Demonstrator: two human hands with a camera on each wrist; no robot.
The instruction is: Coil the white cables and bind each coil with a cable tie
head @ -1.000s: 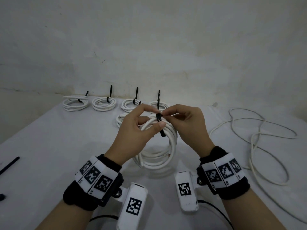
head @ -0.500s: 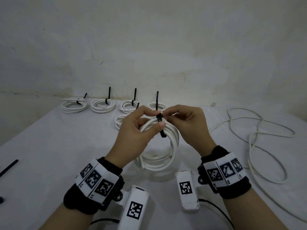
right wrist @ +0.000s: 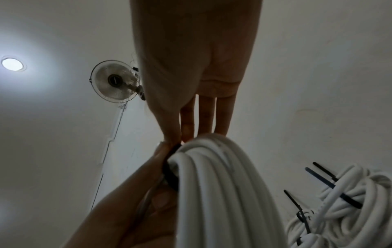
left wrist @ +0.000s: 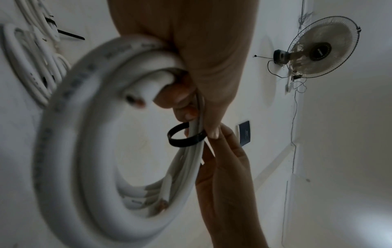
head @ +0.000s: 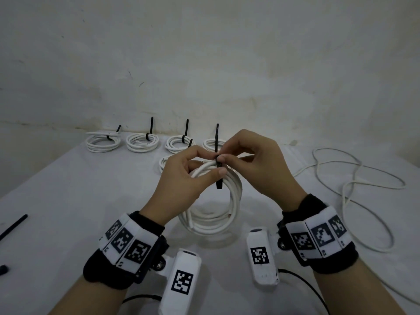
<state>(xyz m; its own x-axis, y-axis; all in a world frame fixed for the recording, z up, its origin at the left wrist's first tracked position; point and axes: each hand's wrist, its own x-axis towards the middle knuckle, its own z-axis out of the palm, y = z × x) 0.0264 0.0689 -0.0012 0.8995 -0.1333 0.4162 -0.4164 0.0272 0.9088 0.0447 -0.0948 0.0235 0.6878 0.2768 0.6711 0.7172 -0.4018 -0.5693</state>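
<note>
A white cable coil (head: 218, 214) stands upright on the table in front of me, and both hands hold it at the top. My left hand (head: 193, 169) grips the top of the coil (left wrist: 89, 134), thumb pressed over the strands. A black cable tie (head: 218, 176) is looped loosely round the strands there; its loop (left wrist: 182, 135) shows in the left wrist view. My right hand (head: 245, 160) pinches the tie's head between thumb and forefinger. From the right wrist the tie (right wrist: 169, 171) is seen wrapping the coil (right wrist: 222, 193).
Several tied coils (head: 142, 142) with upright black tie tails line the table's far edge, one more (head: 164, 162) behind my left hand. A loose uncoiled white cable (head: 354, 189) sprawls on the right. Spare black ties (head: 13, 226) lie at the left edge.
Both hands and the coil have stayed almost in place. The right fingers have shifted slightly on the tie's head at the top of the coil.
</note>
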